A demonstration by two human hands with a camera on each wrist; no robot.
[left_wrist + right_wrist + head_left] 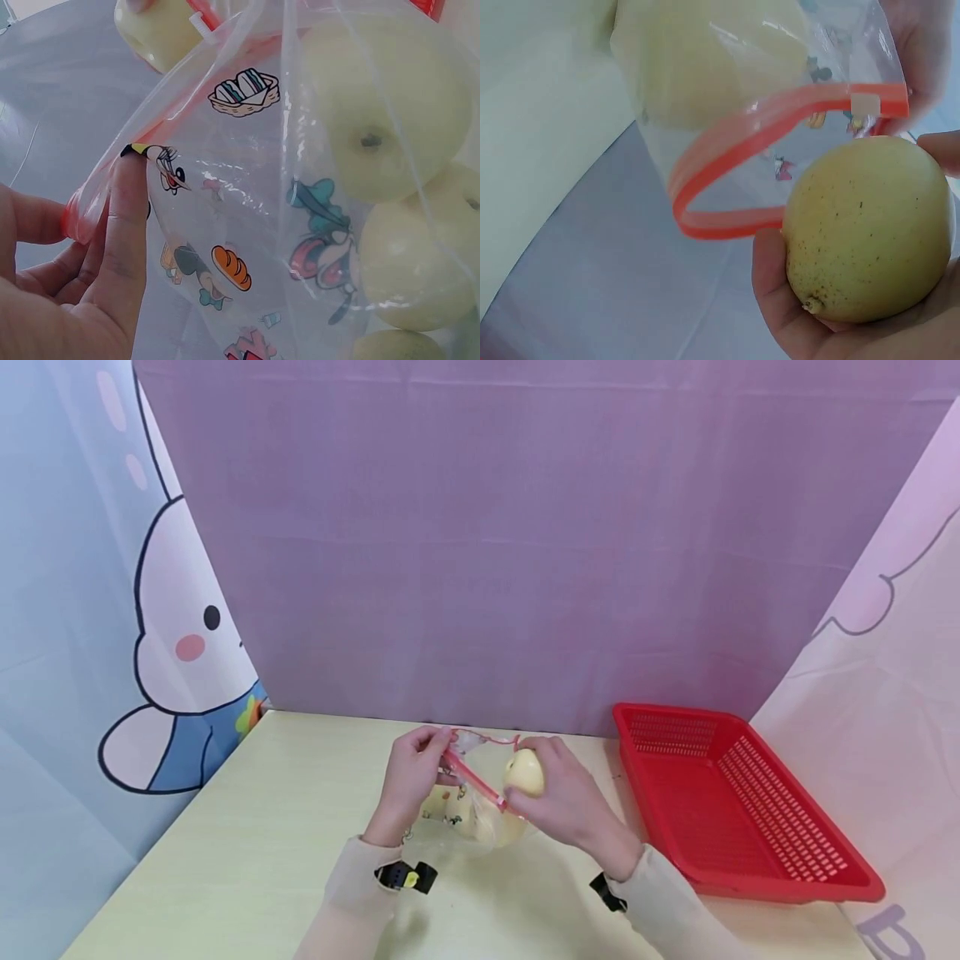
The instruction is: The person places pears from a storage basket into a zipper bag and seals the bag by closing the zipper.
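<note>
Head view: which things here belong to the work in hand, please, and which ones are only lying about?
Belonging to the work:
Pale fruit, held by the right hand
Clear bag, its red edge held by the left hand
Fruits inside the bag

Apparently not in use:
Red basket, touched by neither hand
Cartoon cloth, background at left

I am holding one pear (pixel 527 772) at the bag (pixel 247 199), left of the basket (pixel 690 814) standing on the table (pixel 247 843).

Lowest fruit (pixel 397 348) cropped in left wrist view, left hand (pixel 924 49) cropped in right
</note>
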